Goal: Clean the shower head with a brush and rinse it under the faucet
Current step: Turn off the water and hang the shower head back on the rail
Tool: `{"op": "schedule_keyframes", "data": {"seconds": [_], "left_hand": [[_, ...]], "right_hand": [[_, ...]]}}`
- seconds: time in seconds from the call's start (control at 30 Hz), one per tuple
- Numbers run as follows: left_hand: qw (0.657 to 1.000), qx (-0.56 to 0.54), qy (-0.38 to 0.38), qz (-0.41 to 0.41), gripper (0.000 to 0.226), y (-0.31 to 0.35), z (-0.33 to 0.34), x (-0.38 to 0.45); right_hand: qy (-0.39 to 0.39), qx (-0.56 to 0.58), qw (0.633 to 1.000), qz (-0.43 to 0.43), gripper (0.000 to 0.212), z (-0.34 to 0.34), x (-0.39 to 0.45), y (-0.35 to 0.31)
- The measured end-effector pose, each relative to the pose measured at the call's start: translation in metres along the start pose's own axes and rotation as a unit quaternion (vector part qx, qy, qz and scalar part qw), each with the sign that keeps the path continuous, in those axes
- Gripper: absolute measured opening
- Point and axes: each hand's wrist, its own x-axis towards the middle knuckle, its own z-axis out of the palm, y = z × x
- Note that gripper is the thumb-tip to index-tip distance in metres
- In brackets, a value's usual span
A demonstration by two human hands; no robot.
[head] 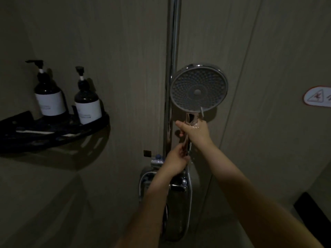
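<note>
The round chrome shower head (198,88) faces me with its grey nozzle plate, held up beside the vertical chrome rail (172,51). My right hand (194,130) is wrapped around the upper part of its handle and looks wet. Lower down, my left hand (176,162) closes on the bottom end of the handle where the hose joins. The chrome mixer valve (176,187) sits on the wall just under my left hand, partly hidden by my forearm. No brush is visible.
A black corner shelf (53,129) on the left wall carries two dark pump bottles (49,93) (87,102). A slip-warning sticker (317,98) is on the right wall. The room is dim. The hose (189,203) loops down beside the valve.
</note>
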Motion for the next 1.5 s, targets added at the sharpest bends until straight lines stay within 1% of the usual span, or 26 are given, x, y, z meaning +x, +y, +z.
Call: {"op": "schedule_keyframes", "data": {"seconds": [0.03, 0.1, 0.17, 0.23, 0.27, 0.3, 0.4, 0.47, 0.5, 0.53, 0.67, 0.77, 0.8, 0.87, 0.93, 0.97, 1.0, 1.03, 1.1, 1.17, 1.27, 1.37, 1.43, 1.5], "left_hand": [[0.999, 0.027, -0.017, -0.001, 0.042, 0.002, -0.002, 0.004], [0.998, 0.065, -0.021, 0.000, 0.039, 0.007, -0.004, 0.010], [0.995, 0.091, -0.022, 0.015, 0.037, 0.014, -0.005, 0.012], [0.992, 0.117, -0.025, 0.030, 0.041, 0.020, -0.005, 0.013], [0.990, 0.131, -0.033, 0.030, 0.043, 0.022, -0.006, 0.013], [0.988, 0.143, -0.048, 0.025, 0.045, 0.024, -0.008, 0.013], [0.977, 0.183, -0.112, -0.019, 0.051, 0.028, -0.012, 0.014], [0.969, 0.212, -0.123, -0.032, 0.053, 0.026, -0.014, 0.013], [0.968, 0.218, -0.117, -0.032, 0.054, 0.025, -0.014, 0.012], [0.970, 0.217, -0.104, -0.029, 0.054, 0.022, -0.014, 0.011], [0.986, 0.167, -0.012, 0.016, 0.046, 0.012, -0.014, 0.002], [0.989, 0.134, 0.030, 0.051, 0.041, 0.009, -0.009, 0.000], [0.990, 0.119, 0.037, 0.058, 0.041, 0.009, -0.007, -0.001], [0.996, 0.070, 0.018, 0.059, 0.042, 0.008, -0.004, -0.002], [0.999, 0.015, -0.016, 0.046, 0.044, 0.008, -0.001, -0.005], [0.999, 0.003, -0.019, 0.044, 0.044, 0.008, 0.000, -0.006], [0.999, 0.015, -0.008, 0.045, 0.043, 0.008, 0.002, -0.006], [0.997, 0.055, 0.011, 0.047, 0.040, 0.007, 0.003, -0.006], [0.982, 0.180, 0.039, 0.047, 0.035, 0.006, 0.004, -0.007], [0.961, 0.273, 0.033, 0.018, 0.035, 0.005, 0.003, -0.008], [0.937, 0.349, 0.005, -0.005, 0.041, 0.007, 0.003, -0.007], [0.931, 0.364, -0.003, 0.001, 0.043, 0.009, 0.002, -0.007], [0.942, 0.337, -0.012, -0.002, 0.038, 0.007, -0.001, -0.008], [0.959, 0.285, -0.001, 0.009, 0.034, 0.004, -0.003, -0.011]], "right_hand": [[0.002, 0.000, 1.000, 0.000, 0.023, 0.001, 0.001, -0.002], [0.011, 0.002, 1.000, -0.012, 0.024, 0.001, 0.003, -0.007], [0.023, 0.007, 1.000, -0.020, 0.020, 0.001, 0.004, -0.012], [0.043, 0.012, 0.999, -0.016, 0.009, 0.001, 0.004, -0.014], [0.061, 0.018, 0.998, -0.011, 0.012, 0.002, 0.004, -0.013], [0.082, 0.024, 0.996, 0.000, 0.016, 0.004, 0.003, -0.013], [0.124, 0.021, 0.991, 0.041, 0.016, 0.010, 0.003, -0.009], [0.124, 0.025, 0.990, 0.058, 0.015, 0.013, 0.003, -0.006], [0.122, 0.029, 0.990, 0.064, 0.012, 0.014, 0.003, -0.005], [0.121, 0.035, 0.990, 0.065, 0.009, 0.015, 0.003, -0.004], [0.143, 0.075, 0.986, 0.038, 0.015, 0.018, 0.006, -0.007], [0.134, 0.062, 0.989, 0.015, 0.018, 0.016, 0.002, -0.011], [0.128, 0.051, 0.990, 0.005, 0.018, 0.014, 0.001, -0.012], [0.117, 0.027, 0.993, -0.013, 0.020, 0.012, -0.002, -0.012], [0.110, 0.015, 0.994, -0.004, 0.022, 0.013, -0.003, -0.007], [0.107, 0.009, 0.994, 0.005, 0.023, 0.014, -0.003, -0.004], [0.104, 0.002, 0.995, 0.011, 0.023, 0.015, -0.004, -0.001], [0.099, -0.004, 0.995, 0.013, 0.023, 0.016, -0.005, 0.002], [0.098, -0.001, 0.995, 0.012, 0.023, 0.016, -0.007, 0.005], [0.105, 0.009, 0.994, 0.010, 0.024, 0.014, -0.010, 0.004], [0.120, 0.007, 0.993, 0.004, 0.024, 0.010, -0.012, 0.000], [0.117, 0.012, 0.993, -0.010, 0.027, 0.005, -0.011, -0.004], [0.117, 0.007, 0.993, -0.024, 0.029, 0.003, -0.008, -0.005], [0.123, 0.002, 0.992, -0.029, 0.030, 0.001, -0.005, -0.006]]}}
